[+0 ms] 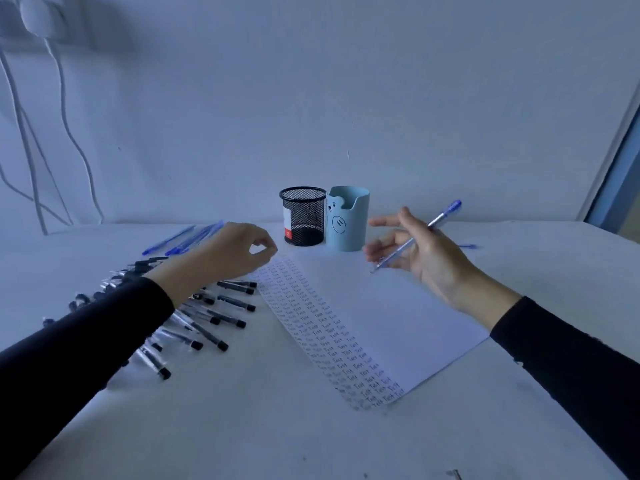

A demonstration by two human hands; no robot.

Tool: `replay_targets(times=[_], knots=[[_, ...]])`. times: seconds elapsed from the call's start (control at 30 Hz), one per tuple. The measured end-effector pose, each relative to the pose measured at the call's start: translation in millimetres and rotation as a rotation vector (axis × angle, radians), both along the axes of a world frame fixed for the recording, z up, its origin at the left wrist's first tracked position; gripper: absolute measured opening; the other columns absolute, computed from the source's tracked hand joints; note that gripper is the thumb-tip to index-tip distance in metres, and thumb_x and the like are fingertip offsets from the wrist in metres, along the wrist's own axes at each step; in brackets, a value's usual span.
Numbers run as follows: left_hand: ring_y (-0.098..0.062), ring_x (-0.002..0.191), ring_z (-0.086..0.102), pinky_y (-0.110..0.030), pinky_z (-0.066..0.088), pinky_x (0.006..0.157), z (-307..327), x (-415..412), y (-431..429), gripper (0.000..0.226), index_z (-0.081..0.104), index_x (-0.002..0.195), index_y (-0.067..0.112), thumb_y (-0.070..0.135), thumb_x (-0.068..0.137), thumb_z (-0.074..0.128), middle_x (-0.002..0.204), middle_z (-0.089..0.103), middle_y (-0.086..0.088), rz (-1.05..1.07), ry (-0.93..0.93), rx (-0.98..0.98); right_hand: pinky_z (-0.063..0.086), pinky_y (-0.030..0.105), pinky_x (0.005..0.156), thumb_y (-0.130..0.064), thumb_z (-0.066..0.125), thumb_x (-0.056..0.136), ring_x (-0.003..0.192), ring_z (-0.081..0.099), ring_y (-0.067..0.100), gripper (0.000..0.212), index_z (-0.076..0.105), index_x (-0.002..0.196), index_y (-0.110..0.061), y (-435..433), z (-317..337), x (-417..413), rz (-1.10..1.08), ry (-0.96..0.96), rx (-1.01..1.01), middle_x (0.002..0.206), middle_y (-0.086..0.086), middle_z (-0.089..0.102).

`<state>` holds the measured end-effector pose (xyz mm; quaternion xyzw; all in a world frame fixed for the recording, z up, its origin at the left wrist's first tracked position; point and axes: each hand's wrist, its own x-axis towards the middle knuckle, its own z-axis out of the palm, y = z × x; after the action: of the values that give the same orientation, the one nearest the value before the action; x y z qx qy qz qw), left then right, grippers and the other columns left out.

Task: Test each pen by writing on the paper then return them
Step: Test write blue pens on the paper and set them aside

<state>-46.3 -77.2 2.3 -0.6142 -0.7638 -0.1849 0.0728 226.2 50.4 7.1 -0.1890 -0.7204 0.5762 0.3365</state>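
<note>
My right hand [420,252] holds a blue pen [441,216] loosely above the far right part of the white paper [398,313], tip pointing down-left, fingers spread. The paper's left side carries columns of the written word "Test". My left hand [239,251] hovers over the paper's far left corner with thumb and forefinger pinched; whether anything is between them I cannot make out. Several black-capped pens [214,320] lie on the table under my left forearm. Several blue pens [187,239] lie behind that hand.
A black mesh pen cup [303,216] and a light blue bear-face holder [348,220] stand side by side at the back against the wall. Another blue pen [467,246] lies behind my right hand. White cables [65,133] hang down the wall on the left.
</note>
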Motion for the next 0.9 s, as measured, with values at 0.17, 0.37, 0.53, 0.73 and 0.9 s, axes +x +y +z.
replay_targets(times=[0.17,0.37,0.53,0.73,0.9], knots=[[-0.009,0.131,0.043,-0.029,0.030,0.110,-7.6,32.8,-10.6,0.071,0.050,0.138,0.032,0.070,0.079,0.054,0.145,0.045,0.016,-0.078,-0.087,-0.277,0.053,0.030,0.069,-0.041,0.031,0.105,0.074,0.070,0.022,0.042,0.057,0.126,-0.016,-2.5,-16.0,-3.2,-0.050,-0.187,0.184,0.083,0.009,0.074],[-0.011,0.141,0.032,-0.031,0.021,0.117,-13.2,33.3,-11.6,0.119,0.038,0.146,0.033,0.099,0.048,0.029,0.156,0.031,0.012,-0.032,-0.109,-0.359,0.048,0.035,0.096,-0.055,0.041,0.095,0.105,0.062,0.014,0.032,0.055,0.118,-0.038,3.7,-48.4,-1.3,-0.017,-0.536,0.659,0.107,0.009,0.069],[-0.013,0.140,0.034,-0.030,0.024,0.114,-12.2,41.4,-14.2,0.113,0.036,0.148,0.031,0.094,0.055,0.026,0.156,0.031,0.012,-0.020,-0.055,-0.368,0.044,0.042,0.104,-0.060,0.041,0.089,0.118,0.058,0.021,0.035,0.050,0.120,-0.046,6.4,-51.1,1.9,0.030,-0.589,0.664,0.106,0.013,0.069],[-0.017,0.130,0.045,-0.032,0.036,0.103,-12.4,66.2,-24.6,0.090,0.039,0.145,0.025,0.081,0.074,0.027,0.148,0.044,0.004,-0.030,0.038,-0.369,0.044,0.033,0.102,-0.065,0.040,0.081,0.114,0.060,0.020,0.034,0.049,0.112,-0.054,3.1,-49.3,18.1,0.000,-0.560,0.690,0.104,0.022,0.068],[-0.015,0.134,0.038,-0.034,0.037,0.105,-19.2,85.6,-33.2,0.082,0.038,0.144,0.024,0.078,0.083,0.031,0.148,0.043,0.005,-0.048,0.067,-0.337,0.045,0.028,0.102,-0.036,0.059,0.093,0.115,0.060,0.001,0.022,0.061,0.114,-0.041,-8.3,-47.1,40.9,-0.017,-0.562,0.670,0.115,-0.004,0.071]])
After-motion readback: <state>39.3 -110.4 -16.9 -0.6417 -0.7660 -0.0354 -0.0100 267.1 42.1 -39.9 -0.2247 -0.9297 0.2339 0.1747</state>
